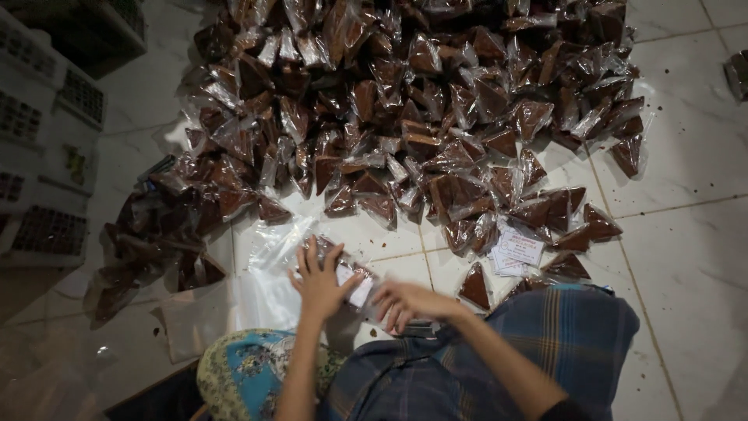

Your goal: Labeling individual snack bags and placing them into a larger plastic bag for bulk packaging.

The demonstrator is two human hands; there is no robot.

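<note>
A clear plastic packet [351, 279] with a white paper label inside lies low on the tiled floor [686, 257], between the two hands, and is blurred, so its filling is hard to make out. The left hand [321, 282] rests flat on its left end, fingers spread and straight. The right hand [409, 302] curls loosely at its right end; whether those fingers pinch the plastic I cannot tell. Just right of the hands lies a small stack of white paper labels [516, 251]. Beyond them spreads a big heap of sealed clear bags [421, 101], each holding a dark brown triangular piece; the heap is cut off at the top edge. On the left, white plastic crates [39, 148] stand in shadow, their contents unreadable. Loose clear plastic sheets [195, 312] lie beside the left forearm.
</note>
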